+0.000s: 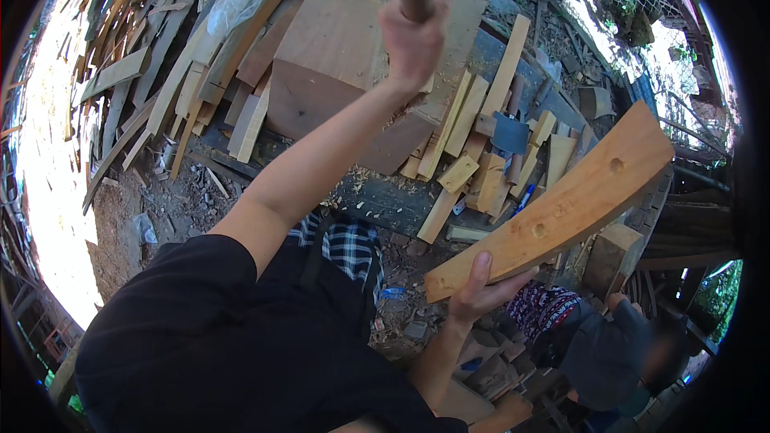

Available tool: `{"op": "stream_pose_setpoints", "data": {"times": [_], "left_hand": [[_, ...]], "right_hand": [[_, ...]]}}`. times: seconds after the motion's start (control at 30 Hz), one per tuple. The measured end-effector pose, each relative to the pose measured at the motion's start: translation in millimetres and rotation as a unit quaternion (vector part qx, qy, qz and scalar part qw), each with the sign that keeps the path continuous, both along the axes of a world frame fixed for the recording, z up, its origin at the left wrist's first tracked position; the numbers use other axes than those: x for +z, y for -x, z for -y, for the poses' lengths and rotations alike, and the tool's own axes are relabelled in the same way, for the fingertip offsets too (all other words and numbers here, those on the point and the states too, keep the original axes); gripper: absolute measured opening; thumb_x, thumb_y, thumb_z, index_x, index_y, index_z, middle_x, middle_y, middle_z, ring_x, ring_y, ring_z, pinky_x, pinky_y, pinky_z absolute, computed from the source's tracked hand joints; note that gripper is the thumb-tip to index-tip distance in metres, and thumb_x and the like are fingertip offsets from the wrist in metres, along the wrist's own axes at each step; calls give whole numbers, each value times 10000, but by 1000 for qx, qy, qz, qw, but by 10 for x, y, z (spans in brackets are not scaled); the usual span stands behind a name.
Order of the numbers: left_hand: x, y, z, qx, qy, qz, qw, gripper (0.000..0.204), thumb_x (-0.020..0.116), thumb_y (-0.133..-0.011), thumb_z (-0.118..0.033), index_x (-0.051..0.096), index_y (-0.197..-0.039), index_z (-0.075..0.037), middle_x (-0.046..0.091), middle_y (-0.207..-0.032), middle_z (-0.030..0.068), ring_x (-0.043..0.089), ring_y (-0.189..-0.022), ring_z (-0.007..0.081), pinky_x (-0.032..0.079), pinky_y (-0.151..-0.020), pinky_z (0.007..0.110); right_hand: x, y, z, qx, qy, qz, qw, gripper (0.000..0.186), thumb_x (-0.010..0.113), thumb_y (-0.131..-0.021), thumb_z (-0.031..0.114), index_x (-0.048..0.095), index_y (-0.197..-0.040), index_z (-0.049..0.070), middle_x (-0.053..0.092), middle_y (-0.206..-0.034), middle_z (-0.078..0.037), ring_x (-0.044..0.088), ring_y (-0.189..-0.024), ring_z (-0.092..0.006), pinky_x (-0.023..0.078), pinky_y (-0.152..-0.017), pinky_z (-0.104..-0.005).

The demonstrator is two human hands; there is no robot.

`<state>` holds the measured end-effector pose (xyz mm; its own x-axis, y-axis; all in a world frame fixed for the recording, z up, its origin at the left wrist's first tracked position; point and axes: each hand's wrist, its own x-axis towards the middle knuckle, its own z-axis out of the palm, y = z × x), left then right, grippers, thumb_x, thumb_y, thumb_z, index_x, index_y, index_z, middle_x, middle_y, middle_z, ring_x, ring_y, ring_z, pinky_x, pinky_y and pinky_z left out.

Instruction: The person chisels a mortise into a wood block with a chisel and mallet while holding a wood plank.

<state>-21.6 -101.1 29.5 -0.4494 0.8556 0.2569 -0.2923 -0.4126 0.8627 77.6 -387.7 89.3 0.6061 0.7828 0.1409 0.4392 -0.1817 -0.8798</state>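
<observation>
My left hand (413, 44) is raised above the work surface in a fist around a round wooden stick (414, 2). The stick points up toward me, so its pale end face shows, slightly blurred. What lies at its lower end is hidden behind my hand and arm. On the right, my right hand (477, 297) grips the narrow near end of a long, curved wooden board (565, 207). My thumb lies on its face and my fingers go behind its edge. The board slants up to the right, widens toward its far end, and has several round hollows in its face.
Large wooden blocks (321, 40) lie behind my left arm. Right of them are loose wood strips (464, 116), a blue sheet (510, 134) and a blue pen (524, 198). Long offcuts (168, 56) are heaped at left. Another person (605, 357) sits low at right near a block (613, 256).
</observation>
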Motion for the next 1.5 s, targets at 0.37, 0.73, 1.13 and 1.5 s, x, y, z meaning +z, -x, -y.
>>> {"op": "stream_pose_setpoints", "data": {"times": [0.37,0.73,1.13,1.5], "left_hand": [[98,234,-332,-139,77,74,984,334,649,-913,-274,466,-670,-135,427,-546,-56,387,-431,45,322,-400,220],[-49,-19,-309,-164,37,-95,981,383,683,-868,-233,523,-590,-24,479,-516,-38,428,-506,39,370,-468,265],[53,-138,-293,-180,27,-181,966,339,688,-866,-233,548,-642,-20,492,-536,-6,450,-532,56,400,-498,274],[-11,-498,184,-208,-59,-294,931,195,736,-658,-152,609,-796,-95,627,-707,145,604,-689,383,491,-590,418]], "right_hand": [[-71,63,-152,-21,-5,-44,999,695,611,-847,139,228,-1364,-124,472,-1214,-221,525,-1094,-254,442,-928,-357],[-71,1,-201,-34,32,-73,996,736,569,-869,146,158,-1432,-88,411,-1313,-217,467,-1166,-266,390,-983,-361],[-89,-144,-291,-42,21,-90,995,802,612,-860,183,129,-1405,-151,414,-1309,-261,480,-1181,-288,402,-993,-370],[537,-253,-802,14,-252,-105,962,691,547,-809,348,282,-1272,-91,482,-955,-164,519,-769,-271,474,-700,-376]]}}
